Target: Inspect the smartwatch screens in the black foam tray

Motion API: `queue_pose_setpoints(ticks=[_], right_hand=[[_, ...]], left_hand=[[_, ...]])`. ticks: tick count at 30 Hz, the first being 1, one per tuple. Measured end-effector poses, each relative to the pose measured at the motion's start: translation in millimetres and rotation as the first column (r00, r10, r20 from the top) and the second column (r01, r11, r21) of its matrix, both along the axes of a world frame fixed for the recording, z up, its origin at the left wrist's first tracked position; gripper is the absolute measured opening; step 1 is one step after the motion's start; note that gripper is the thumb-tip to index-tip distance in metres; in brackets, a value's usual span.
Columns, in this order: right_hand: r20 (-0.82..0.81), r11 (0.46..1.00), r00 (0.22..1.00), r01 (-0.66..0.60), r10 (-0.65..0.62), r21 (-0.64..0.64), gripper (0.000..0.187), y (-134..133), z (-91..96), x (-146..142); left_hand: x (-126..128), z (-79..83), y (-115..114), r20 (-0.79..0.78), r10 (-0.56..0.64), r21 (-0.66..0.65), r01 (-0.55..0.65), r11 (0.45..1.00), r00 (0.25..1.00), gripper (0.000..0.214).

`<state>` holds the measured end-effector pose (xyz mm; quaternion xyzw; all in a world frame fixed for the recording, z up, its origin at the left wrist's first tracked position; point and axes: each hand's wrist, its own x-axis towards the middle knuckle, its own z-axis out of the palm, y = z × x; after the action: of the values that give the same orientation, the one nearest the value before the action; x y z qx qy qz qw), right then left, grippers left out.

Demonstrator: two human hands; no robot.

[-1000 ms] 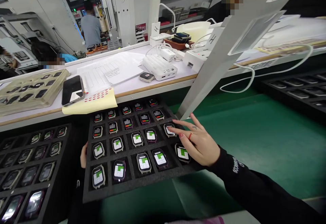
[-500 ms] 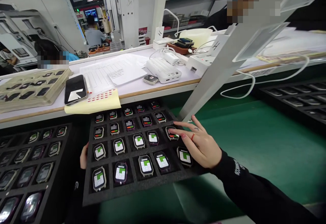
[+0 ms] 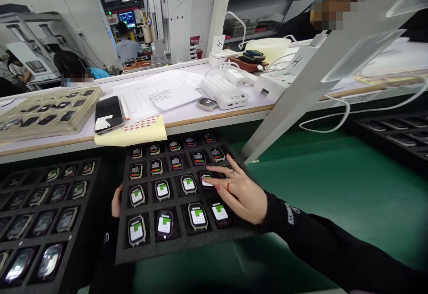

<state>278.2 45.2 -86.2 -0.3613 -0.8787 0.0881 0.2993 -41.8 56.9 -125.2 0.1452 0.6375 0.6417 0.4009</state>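
A black foam tray [image 3: 180, 243] holds several smartwatches, each in its own square recess, screens lit. Some show text with a red and green bar, others a white and green page, such as the watch [image 3: 198, 216] in the front row. At the tray's left side, my left hand [image 3: 117, 201] grips the edge; most of it is hidden behind the tray. My right hand [image 3: 243, 192] reaches over from the right with fingers spread. Its index fingertip rests on the screen of a watch [image 3: 206, 178] in the second row from the front. The hand covers the recesses at the right.
To the left lies another foam tray [image 3: 68, 249] of dark-screened watches. On the bench above are a phone [image 3: 109, 113], yellow sticker sheet [image 3: 133, 136], papers, a white power bank [image 3: 224, 92] and a plastic watch tray [image 3: 50, 109]. A slanted metal post [image 3: 284, 107] stands at right. Other people sit beyond.
My right hand has moved left, from a watch in the rightmost column to the neighbouring one in the same row. My left hand stays on the tray's edge. The view has shifted slightly.
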Motion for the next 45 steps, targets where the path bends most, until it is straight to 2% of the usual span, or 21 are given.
queue_pose_setpoints(ticks=[3,8,14,18,23,28,33,36,41,45], right_hand=[[0.033,1.000,0.999,0.008,-0.007,-0.016,0.040,0.5,-1.7,-0.3],[0.018,0.999,1.000,-0.001,0.002,-0.034,0.041,3.7,7.7,-1.2],[0.023,0.993,0.996,-0.088,0.090,-0.079,0.042,6.7,22.0,-20.3],[0.028,0.985,0.989,-0.140,0.143,-0.102,0.041,6.5,17.6,-33.8],[0.078,0.985,0.986,-0.138,0.146,-0.099,0.039,5.3,7.1,-40.7],[0.112,0.988,0.984,-0.127,0.136,-0.084,0.040,5.6,15.2,-42.4],[0.102,0.986,0.981,-0.160,0.165,-0.050,0.040,6.4,34.7,-54.7],[0.091,0.975,0.971,-0.215,0.220,-0.062,0.039,7.4,37.3,-70.0],[0.056,0.946,0.948,-0.307,0.314,-0.105,0.038,11.7,22.1,-94.5],[0.031,0.938,0.943,-0.325,0.331,-0.124,0.040,14.5,7.4,-102.0]], left_hand=[[-8.5,-10.0,2.9,0.070,-0.003,-0.036,0.006,0.999,0.998,0.017],[-13.1,-17.1,4.8,0.127,-0.011,0.010,0.009,1.000,0.992,0.017],[-16.5,-18.3,1.1,0.173,-0.140,0.083,0.128,0.988,0.975,0.018],[-19.4,-21.1,0.4,0.200,-0.218,0.148,0.190,0.971,0.955,0.021],[-24.5,-27.9,0.7,0.213,-0.303,0.195,0.263,0.945,0.929,0.023],[-24.5,-32.4,-5.0,0.193,-0.388,0.271,0.331,0.904,0.901,0.034],[-18.5,-24.8,-18.2,0.129,-0.464,0.371,0.392,0.842,0.876,0.051],[-16.2,-16.0,-28.3,0.050,-0.486,0.424,0.422,0.801,0.872,0.053],[-16.8,-7.2,-38.6,-0.015,-0.545,0.429,0.498,0.754,0.838,0.059],[-17.0,-6.5,-38.8,-0.031,-0.529,0.409,0.493,0.768,0.848,0.067]])
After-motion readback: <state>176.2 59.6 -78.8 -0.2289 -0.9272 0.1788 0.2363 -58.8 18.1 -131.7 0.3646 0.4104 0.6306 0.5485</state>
